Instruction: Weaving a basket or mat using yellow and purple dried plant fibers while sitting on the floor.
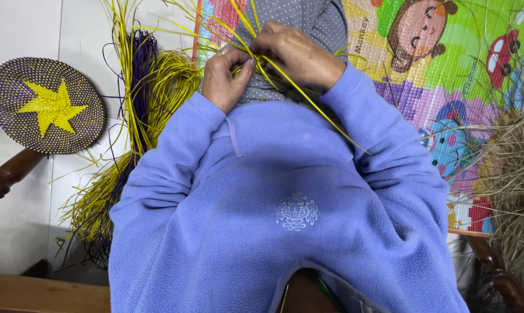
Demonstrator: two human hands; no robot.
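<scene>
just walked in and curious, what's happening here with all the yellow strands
A person in a lilac fleece top works thin yellow strips over their lap. The left hand pinches the strips where they cross, and the right hand presses on them from above. A bundle of yellow and purple strips lies on the floor, next to a round woven purple mat with a yellow star.

Home floor: play mat, straw bundles
</scene>
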